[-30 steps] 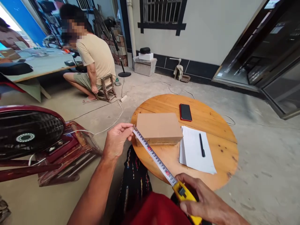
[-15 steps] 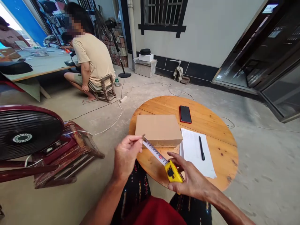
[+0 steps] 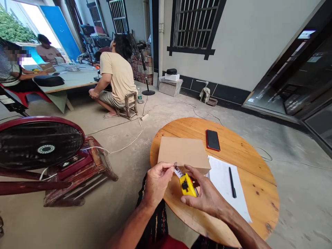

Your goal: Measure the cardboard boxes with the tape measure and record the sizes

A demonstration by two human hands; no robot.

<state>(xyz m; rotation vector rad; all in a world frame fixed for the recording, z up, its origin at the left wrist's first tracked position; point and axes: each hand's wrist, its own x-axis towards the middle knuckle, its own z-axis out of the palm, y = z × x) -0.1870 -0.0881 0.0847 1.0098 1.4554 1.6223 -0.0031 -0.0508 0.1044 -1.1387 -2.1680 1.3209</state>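
Observation:
A yellow tape measure (image 3: 187, 185) is gripped in my right hand (image 3: 207, 193), thumb below and fingers over its far side. My left hand (image 3: 158, 183) pinches the hooked end of its short white blade between thumb and finger. Both hands are close together over the near edge of the round wooden table (image 3: 256, 173). Just beyond them lies a closed brown cardboard box (image 3: 183, 150), whose near side is partly hidden by my hands. White paper sheets (image 3: 220, 185) lie right of the box, with a black pen (image 3: 232, 182) on top.
A phone (image 3: 213, 140) with a red edge lies behind the papers. On my left, a dark red fan (image 3: 46, 148) rests on a wooden chair (image 3: 77, 176). Cables (image 3: 132, 140) cross the floor. One person (image 3: 118, 72) sits on a small chair near a large worktable (image 3: 80, 76); others sit farther left.
The blade between my hands has become much shorter, and the tape measure and my left hand are nearer each other. My view has swung left and up, so more people show.

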